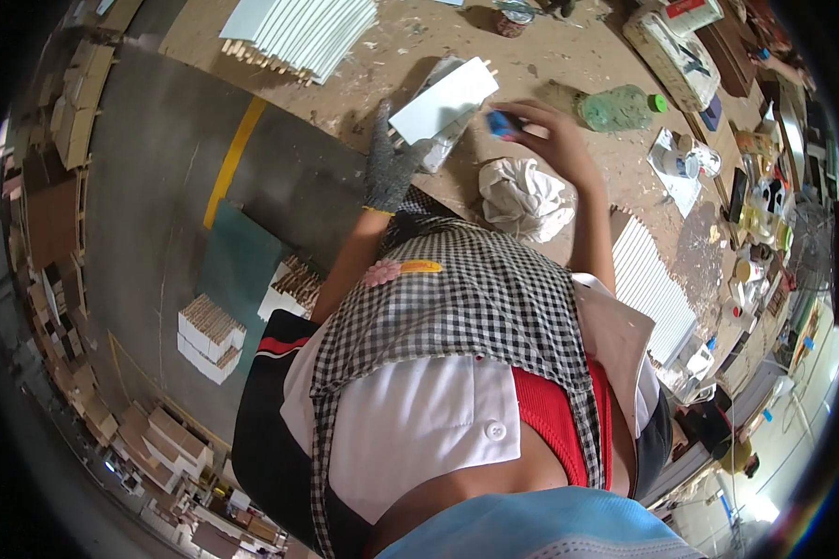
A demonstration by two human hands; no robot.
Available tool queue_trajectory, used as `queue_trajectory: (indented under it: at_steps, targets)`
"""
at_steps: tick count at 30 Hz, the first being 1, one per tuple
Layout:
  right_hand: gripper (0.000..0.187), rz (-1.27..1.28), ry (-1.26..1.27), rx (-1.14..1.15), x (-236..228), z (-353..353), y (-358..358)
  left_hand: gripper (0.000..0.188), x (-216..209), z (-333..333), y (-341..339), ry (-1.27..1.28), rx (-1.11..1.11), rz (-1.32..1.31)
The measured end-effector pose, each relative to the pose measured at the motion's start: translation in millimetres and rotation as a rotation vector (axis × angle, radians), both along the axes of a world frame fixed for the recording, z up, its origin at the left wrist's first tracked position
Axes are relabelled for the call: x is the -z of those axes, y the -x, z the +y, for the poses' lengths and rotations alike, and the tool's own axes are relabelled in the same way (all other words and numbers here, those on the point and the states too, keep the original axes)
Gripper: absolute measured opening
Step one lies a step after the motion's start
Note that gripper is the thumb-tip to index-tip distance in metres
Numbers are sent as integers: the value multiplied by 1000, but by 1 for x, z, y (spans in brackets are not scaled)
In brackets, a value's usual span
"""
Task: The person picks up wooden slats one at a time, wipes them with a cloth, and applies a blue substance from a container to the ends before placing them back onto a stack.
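Observation:
My left hand (391,168), in a grey knitted glove, grips a white rectangular board (446,101) with small wooden pegs jutting from its ends. The board is tilted over a block-like support (443,154) at the table's near edge, partly hidden beneath it. My right hand (555,140) is bare and pinches a small blue and dark object (502,123) just right of the board, apart from it; its kind is not clear. A crumpled white cloth (524,200) lies below my right hand.
Stacked white pegged boards (303,37) lie at the far left of the worktable (419,37), with another row (653,289) by my right side. A green-capped bottle (615,109) lies right of my hand. Cups (699,158) stand farther right. More stacked pieces (210,335) sit low at left.

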State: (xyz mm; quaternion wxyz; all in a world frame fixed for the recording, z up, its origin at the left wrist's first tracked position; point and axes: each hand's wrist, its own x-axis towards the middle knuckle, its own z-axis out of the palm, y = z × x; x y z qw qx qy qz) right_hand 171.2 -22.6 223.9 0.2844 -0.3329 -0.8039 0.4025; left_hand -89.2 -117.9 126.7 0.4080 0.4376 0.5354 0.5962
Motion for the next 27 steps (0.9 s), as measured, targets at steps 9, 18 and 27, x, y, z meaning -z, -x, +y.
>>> queue_trajectory:
  at_steps: [9, 18, 27]
  targets:
    - [43, -234, -621, -222, 4, 9, 130, 72, 15, 2, -2, 51, 39, 63]
    - [49, -371, -774, -239, 13, 9, 135, 73, 21, 0, -6, -71, 33, 67]
    - [43, -407, -776, -203, 14, 9, 131, 75, 27, 1, -10, -46, 75, -573]
